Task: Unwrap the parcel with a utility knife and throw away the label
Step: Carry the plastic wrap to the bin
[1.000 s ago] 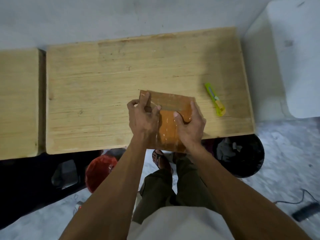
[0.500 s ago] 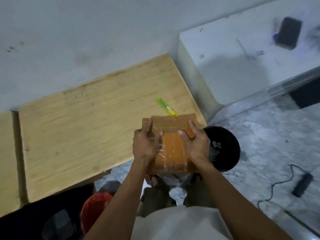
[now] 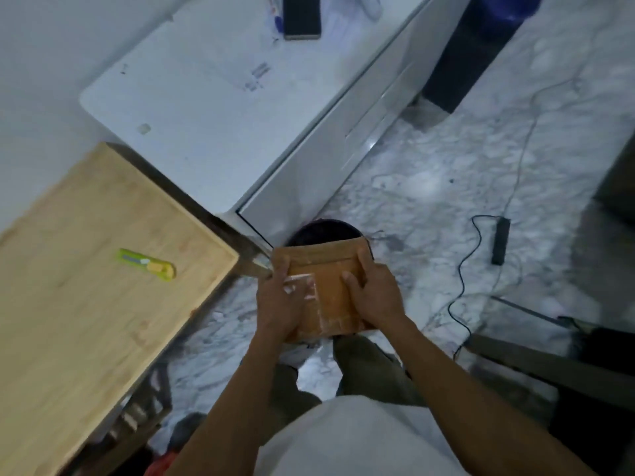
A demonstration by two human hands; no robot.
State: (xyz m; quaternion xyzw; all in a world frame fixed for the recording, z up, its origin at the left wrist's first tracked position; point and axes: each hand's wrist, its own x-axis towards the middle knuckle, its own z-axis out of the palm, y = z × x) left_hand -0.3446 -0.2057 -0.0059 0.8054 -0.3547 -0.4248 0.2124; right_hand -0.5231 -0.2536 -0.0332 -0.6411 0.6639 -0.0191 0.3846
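Note:
I hold a brown taped parcel [image 3: 326,297] in both hands, off the table and above the floor. My left hand [image 3: 280,305] grips its left side, with fingers on a whitish patch of tape or label [image 3: 302,286]. My right hand [image 3: 374,293] grips the right side. Behind the parcel stands a black round bin [image 3: 323,230], mostly hidden by it. The green and yellow utility knife [image 3: 147,264] lies on the wooden table [image 3: 68,321] to the left, away from both hands.
A white cabinet [image 3: 213,108] stands beyond the table, with a dark phone [image 3: 301,15] on top. A black power strip [image 3: 500,242] and its cable lie on the marble floor to the right. A dark frame [image 3: 536,365] sits at the lower right.
Both hands have carried the parcel off the table and to the right, over the black bin. The view has swung right; the knife stays on the table.

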